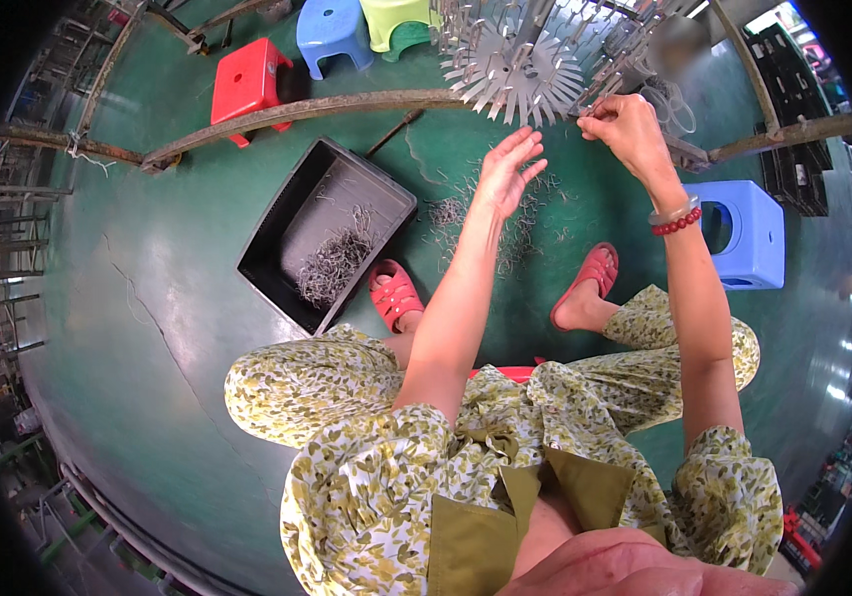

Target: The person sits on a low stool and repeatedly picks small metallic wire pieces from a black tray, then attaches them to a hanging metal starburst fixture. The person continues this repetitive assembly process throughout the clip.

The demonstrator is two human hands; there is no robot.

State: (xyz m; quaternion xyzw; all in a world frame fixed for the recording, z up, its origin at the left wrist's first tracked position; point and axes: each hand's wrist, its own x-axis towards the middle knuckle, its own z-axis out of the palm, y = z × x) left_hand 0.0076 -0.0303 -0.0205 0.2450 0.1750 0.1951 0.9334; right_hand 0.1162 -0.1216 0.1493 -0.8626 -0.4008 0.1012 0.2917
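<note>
A round metal rack (515, 77) with rows of flat strips radiating outward hangs in front of me at the top. Just below its rim is my left hand (511, 171), fingers stretched out and no object visible in it. My right hand (631, 137) is raised at the rack's right side, thumb and fingertips pinched together. Whatever sits in that pinch is too small to make out. Small bent metal hooks (517, 238) lie scattered on the floor beneath my hands. More hooks (337, 266) form a pile inside a black plastic crate (272, 214) to the left.
A rusty curved bar (347, 104) crosses ahead of me. Beyond it stand a red stool (245, 84), a blue stool (332, 32) and a green stool (396, 22). Another blue stool (759, 233) is at the right. Black crates (793, 119) are stacked farther right.
</note>
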